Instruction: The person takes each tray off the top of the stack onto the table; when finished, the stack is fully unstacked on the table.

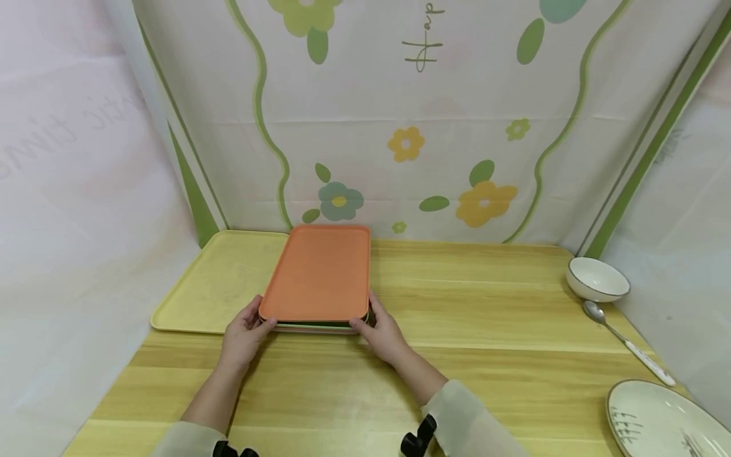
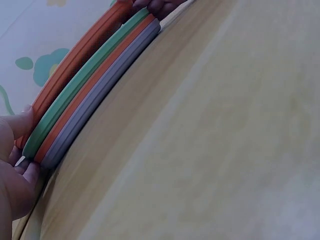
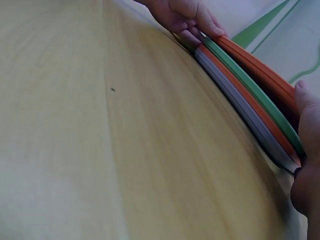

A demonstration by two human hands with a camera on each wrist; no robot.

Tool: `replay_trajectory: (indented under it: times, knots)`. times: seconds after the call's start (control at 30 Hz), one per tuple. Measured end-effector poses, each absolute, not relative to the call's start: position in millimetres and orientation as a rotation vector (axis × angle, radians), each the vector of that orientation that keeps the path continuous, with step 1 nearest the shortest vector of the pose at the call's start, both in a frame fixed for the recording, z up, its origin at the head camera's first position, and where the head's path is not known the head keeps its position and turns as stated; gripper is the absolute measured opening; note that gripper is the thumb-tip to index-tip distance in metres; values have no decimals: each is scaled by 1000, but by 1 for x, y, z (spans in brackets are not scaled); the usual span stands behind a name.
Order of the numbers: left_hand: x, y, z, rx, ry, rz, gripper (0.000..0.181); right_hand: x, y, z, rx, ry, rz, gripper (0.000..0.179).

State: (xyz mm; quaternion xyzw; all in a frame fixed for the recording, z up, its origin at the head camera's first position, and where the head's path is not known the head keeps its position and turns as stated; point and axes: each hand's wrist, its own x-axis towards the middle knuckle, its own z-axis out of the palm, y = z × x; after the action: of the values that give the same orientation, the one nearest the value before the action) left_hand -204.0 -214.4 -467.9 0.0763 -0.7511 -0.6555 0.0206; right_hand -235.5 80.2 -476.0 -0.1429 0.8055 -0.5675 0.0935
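An orange tray (image 1: 320, 273) tops a stack of trays on the wooden table, tilted slightly with a gap under its near edge. Below it are a green tray (image 2: 80, 81), a second orange tray and a grey tray (image 2: 100, 92). My left hand (image 1: 242, 336) pinches the top tray's near left corner, thumb on its rim and fingers at the stack's side. At the near right corner my right hand (image 1: 385, 333) grips likewise, thumb over the rim; its fingers are partly hidden. The stack overlaps a larger yellow tray (image 1: 219, 285) on the left.
On the right side stand a white bowl (image 1: 598, 279), a spoon (image 1: 628, 343) with a white handle, and a white plate (image 1: 657, 419) near the front. A floral cloth (image 1: 365, 95) rises behind the table (image 1: 457, 304), with more cloth at both sides.
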Motion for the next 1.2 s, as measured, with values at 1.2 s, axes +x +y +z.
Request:
replay_trajectory:
  times: [1.2]
  knots:
    - [-204, -216, -473, 229, -2510, -1779, 78, -233, 106, -466, -76, 1602, -2442, 62]
